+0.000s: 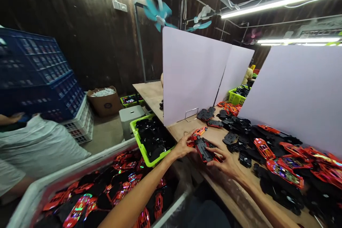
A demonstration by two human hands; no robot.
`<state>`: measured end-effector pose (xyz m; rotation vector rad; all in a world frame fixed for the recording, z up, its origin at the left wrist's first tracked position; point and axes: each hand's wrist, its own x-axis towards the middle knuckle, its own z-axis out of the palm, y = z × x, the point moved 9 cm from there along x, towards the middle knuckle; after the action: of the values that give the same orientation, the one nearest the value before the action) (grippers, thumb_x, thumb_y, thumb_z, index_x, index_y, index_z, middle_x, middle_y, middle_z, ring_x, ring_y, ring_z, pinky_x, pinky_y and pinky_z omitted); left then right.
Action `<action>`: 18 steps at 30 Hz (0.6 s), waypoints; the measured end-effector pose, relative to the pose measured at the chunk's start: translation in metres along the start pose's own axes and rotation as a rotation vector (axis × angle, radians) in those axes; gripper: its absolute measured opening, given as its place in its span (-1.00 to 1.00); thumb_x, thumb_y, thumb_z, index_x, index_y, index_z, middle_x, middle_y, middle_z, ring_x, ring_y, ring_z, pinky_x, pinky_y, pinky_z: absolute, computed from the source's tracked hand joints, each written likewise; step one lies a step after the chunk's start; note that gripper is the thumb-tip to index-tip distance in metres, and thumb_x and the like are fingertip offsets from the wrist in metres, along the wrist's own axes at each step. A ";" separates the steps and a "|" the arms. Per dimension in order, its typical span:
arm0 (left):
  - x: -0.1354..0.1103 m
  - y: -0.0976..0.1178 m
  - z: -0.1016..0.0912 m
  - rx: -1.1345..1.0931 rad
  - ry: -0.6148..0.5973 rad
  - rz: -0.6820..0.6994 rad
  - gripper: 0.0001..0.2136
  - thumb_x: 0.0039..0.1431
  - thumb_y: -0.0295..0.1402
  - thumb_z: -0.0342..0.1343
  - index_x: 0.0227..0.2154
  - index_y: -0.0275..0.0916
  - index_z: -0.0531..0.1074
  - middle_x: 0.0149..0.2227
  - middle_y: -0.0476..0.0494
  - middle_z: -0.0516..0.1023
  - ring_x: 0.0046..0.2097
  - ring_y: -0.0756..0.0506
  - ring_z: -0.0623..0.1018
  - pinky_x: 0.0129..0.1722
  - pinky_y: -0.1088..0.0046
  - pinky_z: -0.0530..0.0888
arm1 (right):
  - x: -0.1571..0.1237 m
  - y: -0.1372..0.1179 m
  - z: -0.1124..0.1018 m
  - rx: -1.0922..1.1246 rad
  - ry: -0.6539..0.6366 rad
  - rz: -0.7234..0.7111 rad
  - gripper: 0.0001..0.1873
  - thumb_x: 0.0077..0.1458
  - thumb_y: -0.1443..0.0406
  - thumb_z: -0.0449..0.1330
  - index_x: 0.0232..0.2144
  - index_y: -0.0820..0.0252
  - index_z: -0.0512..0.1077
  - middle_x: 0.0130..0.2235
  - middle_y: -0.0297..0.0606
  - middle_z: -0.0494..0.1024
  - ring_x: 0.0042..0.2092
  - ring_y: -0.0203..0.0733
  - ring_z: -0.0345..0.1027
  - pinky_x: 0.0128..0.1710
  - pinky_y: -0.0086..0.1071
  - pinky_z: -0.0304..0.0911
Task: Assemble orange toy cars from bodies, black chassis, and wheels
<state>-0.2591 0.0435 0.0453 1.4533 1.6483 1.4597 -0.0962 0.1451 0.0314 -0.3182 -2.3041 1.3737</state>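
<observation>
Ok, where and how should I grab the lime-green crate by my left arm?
Probably grip the crate by its rim at the near and far ends, coming from above: it's open-topped, loaded with black parts, and the table edge crowds its right side.

Head-worn view, from above worktable point(181, 127), facing forward and down, near left hand point(183, 147) and right hand point(227, 163)

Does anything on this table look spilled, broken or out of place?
Nothing looks clearly spilled or broken. The untidiest spot is the right side of the table, where red car bodies and black parts lie mixed in a loose heap, turned at different angles. That may just be ordinary clutter.
</observation>
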 end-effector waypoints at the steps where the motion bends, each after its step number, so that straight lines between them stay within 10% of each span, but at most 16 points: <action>1: -0.017 0.002 -0.007 -0.082 0.028 -0.012 0.10 -0.13 -0.60 0.43 0.47 0.02 0.06 0.36 -0.24 0.39 0.22 -0.26 0.55 0.18 0.19 0.52 | -0.004 -0.006 0.013 0.076 -0.041 0.038 -0.39 -0.06 0.04 0.53 0.07 -0.05 0.61 0.41 -0.12 0.27 0.34 0.23 0.29 0.27 0.09 0.33; 6: -0.147 0.008 -0.059 -0.428 0.256 -0.124 0.05 -0.12 -0.48 0.50 0.44 -0.03 0.14 0.32 -0.21 0.46 0.25 -0.29 0.52 0.27 0.11 0.44 | -0.023 -0.037 0.112 0.255 -0.284 0.158 -0.36 -0.07 0.07 0.55 0.10 -0.12 0.58 0.45 -0.18 0.19 0.15 0.15 0.51 0.12 -0.01 0.48; 12: -0.339 -0.032 -0.117 -0.438 0.601 -0.423 -0.17 0.00 -0.18 0.49 0.35 -0.09 0.30 0.22 -0.24 0.56 0.23 -0.28 0.55 0.28 0.07 0.44 | -0.052 -0.053 0.293 0.338 -0.514 0.055 -0.35 -0.11 0.03 0.56 0.05 -0.03 0.61 0.32 -0.09 0.40 0.33 0.24 0.30 0.29 0.09 0.27; 15: -0.385 -0.077 -0.144 -0.368 0.717 -0.588 -0.23 0.10 0.11 0.33 0.30 -0.16 0.35 0.11 -0.33 0.64 0.05 -0.28 0.67 0.09 0.11 0.57 | -0.028 -0.052 0.371 0.197 -0.495 -0.017 -0.37 -0.03 0.04 0.51 0.09 -0.01 0.57 0.28 -0.07 0.44 0.31 0.21 0.34 0.30 0.07 0.26; 18: -0.379 -0.110 -0.182 -0.089 0.811 -0.663 -0.30 0.27 0.21 0.05 0.28 -0.19 0.34 0.01 -0.37 0.68 -0.06 -0.23 0.71 -0.05 0.17 0.61 | 0.007 -0.057 0.418 0.106 -0.488 -0.038 -0.41 0.09 0.13 0.45 0.17 -0.02 0.50 0.40 -0.06 0.26 0.41 0.23 0.18 0.37 0.10 0.12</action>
<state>-0.3434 -0.3562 -0.1027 0.1474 2.1723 1.7495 -0.3006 -0.2035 -0.0894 0.1100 -2.5817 1.6943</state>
